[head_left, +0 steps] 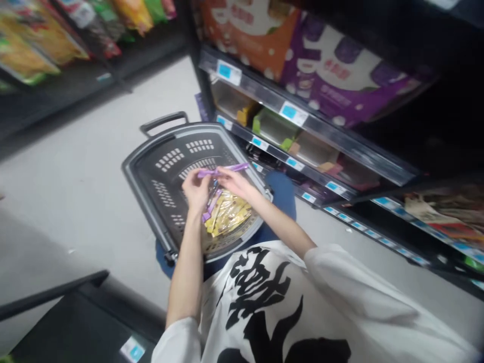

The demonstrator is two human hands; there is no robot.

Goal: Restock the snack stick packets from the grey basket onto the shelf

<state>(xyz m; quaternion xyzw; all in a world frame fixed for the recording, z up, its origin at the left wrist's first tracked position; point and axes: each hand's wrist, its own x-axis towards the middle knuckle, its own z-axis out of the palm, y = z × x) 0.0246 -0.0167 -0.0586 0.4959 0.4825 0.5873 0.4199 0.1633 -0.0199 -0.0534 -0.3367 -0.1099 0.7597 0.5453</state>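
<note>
A narrow purple strip (239, 168), perhaps a flattened wrapper or a folded piece of card, is held between my two hands above the basket. My left hand (196, 188) is closed with its fingers pinching the strip's left part. Farther along it, my right hand (235, 182) grips the strip from the near side. Below them, the dark grey shopping basket (145, 174) holds several shiny yellow packets (229, 214) at its near right end. Another purple piece (210, 207) lies beside those packets, partly behind my left hand.
The basket's handle (164, 121) folds out at its far side. On the right stands a shelf (260, 96) with orange and purple boxes (336, 70), clear bins (276, 126) and price tags. Bagged snacks (34, 40) sit on a rack at upper left; a dark shelf (75, 322) is at lower left.
</note>
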